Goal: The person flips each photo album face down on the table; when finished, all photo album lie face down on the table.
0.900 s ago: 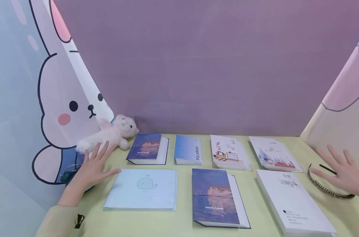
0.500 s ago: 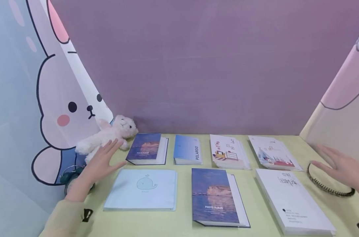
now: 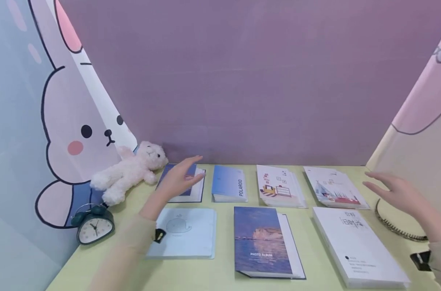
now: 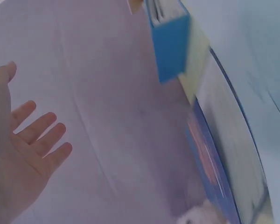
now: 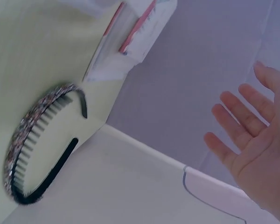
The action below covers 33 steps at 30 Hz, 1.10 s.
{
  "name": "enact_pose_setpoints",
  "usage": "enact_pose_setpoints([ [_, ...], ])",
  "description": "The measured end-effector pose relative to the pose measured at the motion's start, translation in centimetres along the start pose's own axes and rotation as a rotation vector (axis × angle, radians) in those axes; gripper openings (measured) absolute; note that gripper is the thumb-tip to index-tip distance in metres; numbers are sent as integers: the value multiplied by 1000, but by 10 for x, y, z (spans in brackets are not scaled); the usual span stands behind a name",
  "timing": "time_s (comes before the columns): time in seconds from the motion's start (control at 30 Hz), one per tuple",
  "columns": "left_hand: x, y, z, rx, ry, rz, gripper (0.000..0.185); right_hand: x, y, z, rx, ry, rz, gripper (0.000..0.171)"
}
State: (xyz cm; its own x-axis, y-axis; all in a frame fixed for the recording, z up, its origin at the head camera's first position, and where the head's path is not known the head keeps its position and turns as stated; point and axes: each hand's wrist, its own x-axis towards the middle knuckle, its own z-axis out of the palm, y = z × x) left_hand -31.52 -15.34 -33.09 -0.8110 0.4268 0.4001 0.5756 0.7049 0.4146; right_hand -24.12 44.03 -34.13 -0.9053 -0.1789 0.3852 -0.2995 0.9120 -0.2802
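Note:
My left hand [image 3: 174,180] hovers over the back-left photo album [image 3: 166,173], fingers extended and holding nothing; it hides part of that album. Below its wrist lies a pale blue album with a whale drawing [image 3: 191,238], partly covered by the sleeve. My right hand [image 3: 399,192] is raised at the right, fingers extended, between a white tent-picture album [image 3: 337,190] and a headband [image 5: 25,135]. In front of it lies a thick white book [image 3: 359,246]. A larger photo album [image 3: 262,242] is in the front middle.
Along the back stand a blue Polaroid album [image 3: 225,184] and a white illustrated album [image 3: 278,186]. A white plush toy [image 3: 133,169] and a green alarm clock [image 3: 94,226] sit at the left. A purple partition [image 3: 242,81] borders the table [image 3: 220,270].
My left hand has moved right, from beside the plush toy to over the back-left photo album, uncovering the alarm clock. My right hand has shifted a little left.

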Motion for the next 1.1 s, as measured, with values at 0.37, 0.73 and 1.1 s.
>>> enact_pose_setpoints([
  [0.37, 66, 65, 65, -50, -75, 62, 59, 30, -30, 9, -3, -17, 17, 51],
  [0.73, 115, 120, 124, -124, -129, 96, 56, 49, -31, 40, 72, -87, 68, 60],
  [1.1, 148, 177, 186, -267, -244, 23, 51, 58, -36, 67, 121, -362, 189, 78],
])
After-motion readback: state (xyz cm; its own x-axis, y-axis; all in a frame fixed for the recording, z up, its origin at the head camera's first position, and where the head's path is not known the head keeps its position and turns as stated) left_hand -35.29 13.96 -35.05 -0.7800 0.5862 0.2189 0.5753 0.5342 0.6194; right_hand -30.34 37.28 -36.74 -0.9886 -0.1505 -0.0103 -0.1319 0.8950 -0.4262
